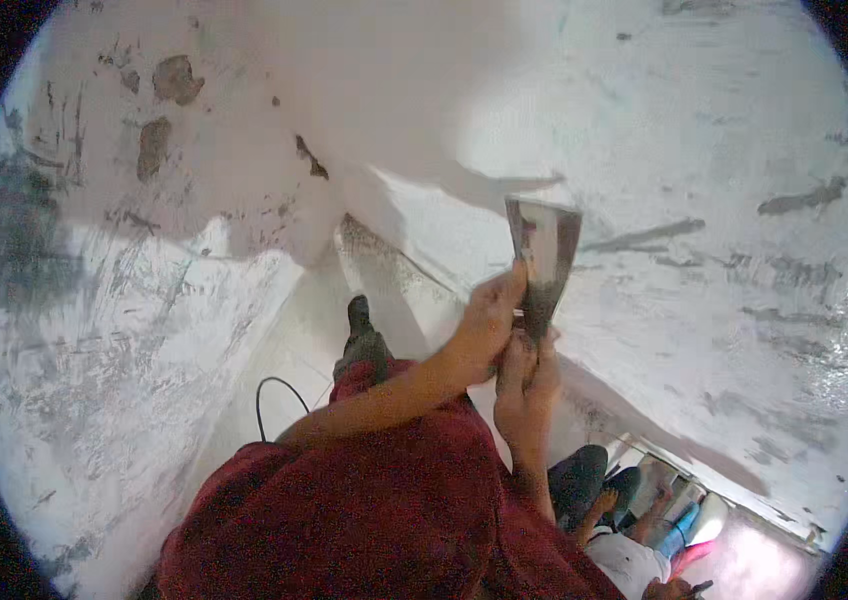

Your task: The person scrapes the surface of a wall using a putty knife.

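Observation:
Both hands meet at a wide metal putty knife point(544, 247), a scraper with a flared blade that points up and away from me. My left hand point(495, 322) reaches across and has its thumb and fingers against the lower left side of the blade. Beneath it, my right hand point(533, 375) grips the tool at its handle end, which the fingers mostly hide. Grey-brown smears mark the blade. Just behind its edge stands a white, patchily plastered wall point(656, 300) with grey streaks.
Another plastered wall point(116, 337) is on the left, with bare patches above. Pale floor tiles point(296, 337) lie by my shoe point(358, 315), near a thin black cable point(266, 390). At the lower right are a person in a white shirt point(626, 559) and several household items.

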A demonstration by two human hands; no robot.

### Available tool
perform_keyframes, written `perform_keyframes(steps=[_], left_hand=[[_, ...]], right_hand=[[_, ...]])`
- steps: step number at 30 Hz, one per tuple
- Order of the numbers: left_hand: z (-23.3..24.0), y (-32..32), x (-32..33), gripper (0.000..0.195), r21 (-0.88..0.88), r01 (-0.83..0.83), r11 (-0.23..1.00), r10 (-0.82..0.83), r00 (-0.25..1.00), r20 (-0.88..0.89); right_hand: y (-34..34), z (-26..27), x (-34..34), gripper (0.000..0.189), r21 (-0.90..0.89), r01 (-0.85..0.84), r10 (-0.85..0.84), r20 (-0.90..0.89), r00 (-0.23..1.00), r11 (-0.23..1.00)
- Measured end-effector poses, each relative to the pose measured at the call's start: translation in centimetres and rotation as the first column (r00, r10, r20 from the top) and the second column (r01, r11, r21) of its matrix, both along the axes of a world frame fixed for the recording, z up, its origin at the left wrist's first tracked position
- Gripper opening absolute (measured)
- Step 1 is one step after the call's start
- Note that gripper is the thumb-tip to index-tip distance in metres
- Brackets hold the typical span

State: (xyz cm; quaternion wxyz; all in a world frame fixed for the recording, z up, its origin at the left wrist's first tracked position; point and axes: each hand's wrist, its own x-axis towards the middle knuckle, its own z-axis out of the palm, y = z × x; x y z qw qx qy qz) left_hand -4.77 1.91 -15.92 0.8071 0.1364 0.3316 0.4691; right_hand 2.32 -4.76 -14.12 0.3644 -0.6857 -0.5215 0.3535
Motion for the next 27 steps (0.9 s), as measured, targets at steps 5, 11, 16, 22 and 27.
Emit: perform_keyframes(steps=[5, 11, 16, 22, 27], left_hand=[[0.6, 0.4, -0.4, 0.039, -0.001, -0.002, 1.0, 0.002, 0.997, 0.076], [0.6, -0.5, -0.2, 0.038, 0.04, 0.049, 0.998, -0.054, 0.988, 0.145], [0.8, 0.3, -0.4, 0.033, -0.019, 0.037, 0.999, -0.035, 0.997, 0.066], [0.9, 0.1, 0.5, 0.038, 0.003, -0.02, 1.0, 0.02, 0.998, 0.055], [1.1, 1.7, -1.7, 0.04, -0.01, -0.035, 0.999, 0.036, 0.999, 0.039]], right_hand=[[0.7, 1.3, -1.0, 0.027, -0.084, 0.037, -0.034, 0.045, 0.998, 0.996], [-0.3, 1.1, -0.6, 0.026, -0.041, 0.052, -0.054, -0.03, 0.998, 0.998], [0.8, 1.0, -0.9, 0.025, -0.073, 0.014, -0.007, 0.086, 0.996, 0.997], [1.0, 2.2, 0.4, 0.026, -0.075, -0.003, 0.008, 0.076, 0.997, 0.997], [2.7, 2.1, -1.0, 0.027, -0.096, -0.124, 0.137, 0.137, 0.981, 0.988]])
